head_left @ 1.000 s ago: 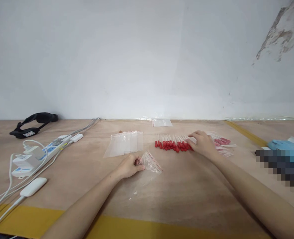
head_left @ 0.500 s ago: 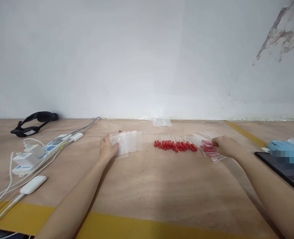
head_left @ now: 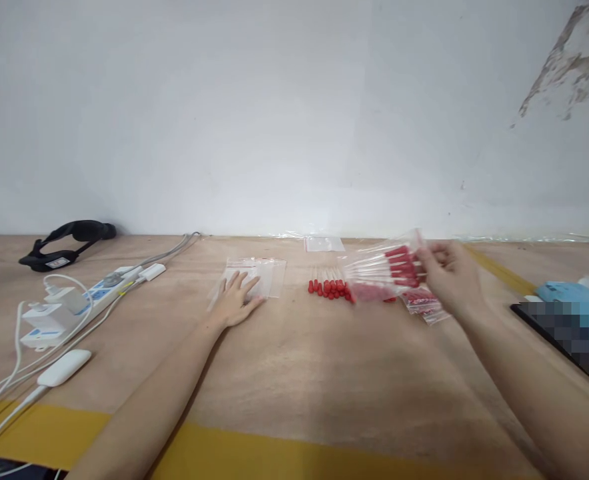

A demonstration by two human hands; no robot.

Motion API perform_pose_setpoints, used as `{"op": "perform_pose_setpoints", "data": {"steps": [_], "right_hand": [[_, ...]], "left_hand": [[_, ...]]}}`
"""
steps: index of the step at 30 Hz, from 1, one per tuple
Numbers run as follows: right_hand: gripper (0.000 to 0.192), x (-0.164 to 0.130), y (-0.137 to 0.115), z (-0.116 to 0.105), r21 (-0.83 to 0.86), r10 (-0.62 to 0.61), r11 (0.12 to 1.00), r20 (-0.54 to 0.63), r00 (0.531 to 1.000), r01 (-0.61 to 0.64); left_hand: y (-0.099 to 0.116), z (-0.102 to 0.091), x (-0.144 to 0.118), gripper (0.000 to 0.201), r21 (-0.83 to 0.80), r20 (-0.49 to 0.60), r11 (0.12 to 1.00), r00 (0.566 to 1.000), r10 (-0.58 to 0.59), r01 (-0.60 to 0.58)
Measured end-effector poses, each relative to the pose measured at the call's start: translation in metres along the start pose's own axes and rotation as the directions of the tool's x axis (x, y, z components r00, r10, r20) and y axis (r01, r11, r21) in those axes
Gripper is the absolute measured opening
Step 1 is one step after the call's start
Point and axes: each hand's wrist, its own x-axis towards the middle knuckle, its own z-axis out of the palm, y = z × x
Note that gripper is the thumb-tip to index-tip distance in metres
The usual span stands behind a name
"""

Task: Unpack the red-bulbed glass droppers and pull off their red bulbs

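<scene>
Two hands are recorded: the right hand point(head_left: 449, 275) is closed on a filled clear bag point(head_left: 384, 268) of red-tipped droppers raised above the loose dropper row point(head_left: 330, 287), partly hidden, while the left hand point(head_left: 237, 300) is laid flat, fingers spread, on blurred empty bags point(head_left: 264, 275).

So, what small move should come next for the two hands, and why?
Probably the left hand pinches one bag off the empty bags it lies flat on. The right hand holds a filled bag in the air, and loose red-tipped droppers lie unbagged on the table.
</scene>
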Motion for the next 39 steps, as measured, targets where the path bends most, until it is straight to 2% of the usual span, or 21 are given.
{"op": "perform_pose_setpoints", "data": {"steps": [2, 4, 7, 10, 12, 14, 19, 22, 24, 28, 30, 33, 35, 36, 38, 39], "right_hand": [[0.034, -0.023, 0.003, 0.027, 0.167, 0.189, 0.962, 0.166, 0.968, -0.217], [0.034, -0.048, 0.008, 0.055, 0.240, 0.288, 0.893, 0.346, 0.893, -0.381], [0.027, -0.079, 0.013, 0.089, 0.249, 0.411, 0.763, 0.526, 0.745, -0.597], [0.013, -0.091, 0.012, 0.108, 0.198, 0.492, 0.643, 0.634, 0.597, -0.740], [0.008, -0.091, 0.011, 0.113, 0.112, 0.517, 0.618, 0.688, 0.509, -0.778], [0.009, -0.089, 0.013, 0.114, 0.047, 0.527, 0.625, 0.711, 0.465, -0.779], [0.022, -0.087, 0.024, 0.112, 0.058, 0.500, 0.651, 0.717, 0.486, -0.757], [0.032, -0.088, 0.028, 0.112, 0.064, 0.501, 0.659, 0.706, 0.501, -0.749], [0.037, -0.088, 0.028, 0.113, 0.067, 0.506, 0.659, 0.698, 0.507, -0.749], [0.042, -0.090, 0.029, 0.114, 0.129, 0.489, 0.653, 0.680, 0.546, -0.746], [0.043, -0.091, 0.030, 0.113, 0.174, 0.467, 0.649, 0.677, 0.569, -0.740], [0.033, -0.092, 0.034, 0.109, 0.198, 0.389, 0.687, 0.712, 0.584, -0.699], [0.021, -0.092, 0.036, 0.103, 0.160, 0.284, 0.794, 0.756, 0.589, -0.587], [0.015, -0.092, 0.038, 0.100, 0.137, 0.211, 0.866, 0.772, 0.600, -0.481], [0.010, -0.092, 0.041, 0.094, 0.111, 0.014, 0.981, 0.775, 0.631, -0.158], [0.012, -0.092, 0.042, 0.092, 0.112, -0.108, 0.993, 0.766, 0.634, 0.035]], "left_hand": [[0.014, -0.005, -0.002, 0.046, -0.100, -0.165, 0.990, 0.983, 0.080, -0.097], [0.036, -0.010, -0.007, 0.038, -0.273, -0.230, 0.946, 0.967, 0.110, -0.173], [0.067, -0.015, -0.016, 0.034, -0.471, -0.198, 0.855, 0.971, 0.136, -0.216], [0.087, -0.012, -0.026, 0.030, -0.529, -0.155, 0.808, 0.966, 0.208, -0.259], [0.092, -0.007, -0.030, 0.032, -0.540, -0.118, 0.790, 0.956, 0.270, -0.290], [0.094, -0.001, -0.032, 0.034, -0.547, -0.081, 0.778, 0.945, 0.318, -0.309], [0.094, 0.008, -0.031, 0.033, -0.534, -0.059, 0.777, 0.932, 0.358, -0.333], [0.094, 0.008, -0.027, 0.032, -0.486, -0.064, 0.782, 0.909, 0.412, -0.389], [0.094, 0.009, -0.023, 0.031, -0.441, -0.071, 0.769, 0.872, 0.484, -0.463], [0.096, 0.010, -0.010, 0.029, -0.368, -0.093, 0.684, 0.757, 0.647, -0.630], [0.098, 0.012, -0.005, 0.028, -0.335, -0.107, 0.671, 0.734, 0.671, -0.662], [0.100, 0.014, -0.002, 0.029, -0.295, -0.114, 0.676, 0.728, 0.676, -0.675], [0.100, 0.015, -0.002, 0.030, -0.273, -0.122, 0.679, 0.725, 0.678, -0.681], [0.099, 0.016, -0.003, 0.030, -0.264, -0.125, 0.683, 0.726, 0.676, -0.681], [0.098, 0.019, -0.005, 0.029, -0.259, -0.129, 0.693, 0.735, 0.665, -0.673], [0.097, 0.020, -0.005, 0.029, -0.264, -0.131, 0.698, 0.741, 0.658, -0.666]]}}
